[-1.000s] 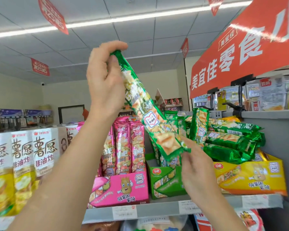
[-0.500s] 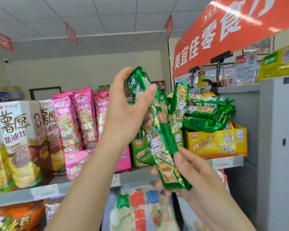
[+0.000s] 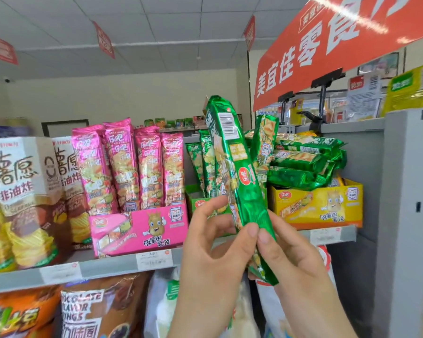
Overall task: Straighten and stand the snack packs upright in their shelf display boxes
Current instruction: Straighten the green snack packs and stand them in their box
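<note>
Currently, left hand [image 3: 213,254] and right hand [image 3: 296,262] fingers [image 3: 248,234] pinch one green pack [image 3: 239,172]; pink packs [image 3: 132,167] leftward stand upright; the stack [image 3: 303,164] rightward lies flat.

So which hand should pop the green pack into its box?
Probably the left hand: it pinches the pack, and the green box sits right behind it. The right hand is farther right.

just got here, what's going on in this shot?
A person's left hand and right hand pinch the lower end of one long green snack pack, held nearly upright before the shelf. The pink packs stand upright in their pink box; other green packs lie stacked flat on the yellow box.
</note>
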The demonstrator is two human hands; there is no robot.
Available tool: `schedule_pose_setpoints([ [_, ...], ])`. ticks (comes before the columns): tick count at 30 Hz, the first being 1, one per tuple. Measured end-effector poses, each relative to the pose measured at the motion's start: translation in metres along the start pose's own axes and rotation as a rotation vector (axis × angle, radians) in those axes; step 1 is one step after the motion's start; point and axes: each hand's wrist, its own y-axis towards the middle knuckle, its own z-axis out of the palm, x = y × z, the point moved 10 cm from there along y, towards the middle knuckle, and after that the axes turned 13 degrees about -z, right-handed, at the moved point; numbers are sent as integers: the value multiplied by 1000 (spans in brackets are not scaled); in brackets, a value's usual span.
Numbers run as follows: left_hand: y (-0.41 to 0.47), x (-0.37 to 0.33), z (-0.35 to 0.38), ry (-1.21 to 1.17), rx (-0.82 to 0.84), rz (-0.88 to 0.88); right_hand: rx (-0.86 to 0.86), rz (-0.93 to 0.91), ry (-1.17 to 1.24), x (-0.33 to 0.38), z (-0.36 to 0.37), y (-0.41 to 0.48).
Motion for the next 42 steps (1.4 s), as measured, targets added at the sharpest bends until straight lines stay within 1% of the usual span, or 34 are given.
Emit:
schedule_pose_setpoints([
  [5,-4,-4,0,-42,-4,25,-45,54,-10,-11,-8,-4],
  [8,-5,1,0,-81,-10,10,-74,95,-20,-16,-12,-4],
  [9,-4,3,1,-106,-3,-6,-80,147,40,-21,-12,-6],
  [11,-3,8,2,-143,26,-46,-98,246,237,-29,-9,-10],
  [12,-3,10,5,-138,56,-57,-100,250,301,-28,-8,-11],
  [13,-2,12,8,-127,76,-57,-96,225,303,-25,-9,-11],
  [14,-2,13,8,-116,78,-51,-98,185,241,-21,-12,-10],
  [15,-2,12,5,-109,56,-39,-112,124,121,-16,-18,-10],
  [17,-1,8,-2,-97,15,0,-145,-53,-161,0,-25,-10],
  [18,-1,4,0,-68,26,19,-151,-167,-353,11,-27,-12],
  [20,-1,-2,5,5,43,62,-118,-415,-901,34,-18,-18],
  [21,-1,-4,5,25,19,75,-94,-498,-1125,41,-9,-21],
  [22,0,-4,3,26,-11,79,-80,-558,-1247,42,-2,-24],
  [23,1,-3,0,17,-32,77,-64,-592,-1266,43,2,-27],
  [25,2,-1,-4,-3,-41,67,-10,-582,-1132,41,2,-25],
  [27,5,5,-8,-78,-8,21,37,-431,-827,29,-4,-18],
  [29,6,10,-7,-172,57,-33,41,-267,-512,13,-10,-15],
  [30,6,13,-6,-196,81,-47,28,-234,-446,8,-12,-15],
  [35,10,18,-9,-190,100,-65,-15,-183,-384,-1,-16,-17],
  [38,10,14,-11,-74,87,-64,-23,-188,-471,-2,-19,-18],
  [40,13,-3,-19,40,8,14,-27,-223,-589,0,-20,-22],
  [42,19,-33,-37,94,-127,116,-46,-278,-690,2,-23,-25],
])
